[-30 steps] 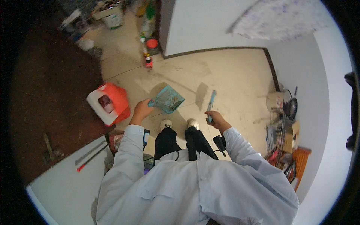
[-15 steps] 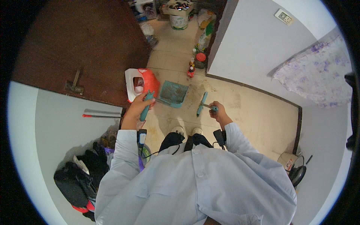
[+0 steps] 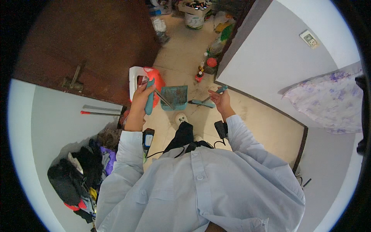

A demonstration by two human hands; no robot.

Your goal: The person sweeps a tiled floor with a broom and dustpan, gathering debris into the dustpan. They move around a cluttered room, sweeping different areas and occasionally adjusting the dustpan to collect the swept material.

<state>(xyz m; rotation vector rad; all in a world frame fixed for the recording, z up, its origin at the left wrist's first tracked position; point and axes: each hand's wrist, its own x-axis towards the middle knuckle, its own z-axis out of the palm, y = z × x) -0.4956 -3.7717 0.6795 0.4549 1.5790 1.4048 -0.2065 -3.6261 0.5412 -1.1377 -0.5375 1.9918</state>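
Observation:
My left hand point(image 3: 140, 96) is closed around the teal grip of a long-handled dustpan point(image 3: 178, 91). From that grip a metal pole slants down to the pan, which lies on the floor with dark dirt in it. In my right hand point(image 3: 221, 102) is the teal-tipped handle of a broom point(image 3: 205, 104), held mainly near the thumb while some fingers stretch toward the left. Its teal head lies crosswise on the floor, just right of the dustpan and apart from it. Dark smudges mark the tiles around both.
A red and white plastic bag point(image 3: 156, 75) stands left of the dustpan, by the brown door point(image 3: 89, 38). Sauce bottles point(image 3: 199, 74) and a red-lidded jar point(image 3: 211, 63) line the right wall's corner. Farther off is a white bucket point(image 3: 194, 21). Clothes point(image 3: 69, 178) are heaped at left.
The broom head has swung from lengthwise to crosswise, closer to the dustpan. My right hand has risen and loosened some fingers. My left foot has stepped forward, and the whole view has shifted.

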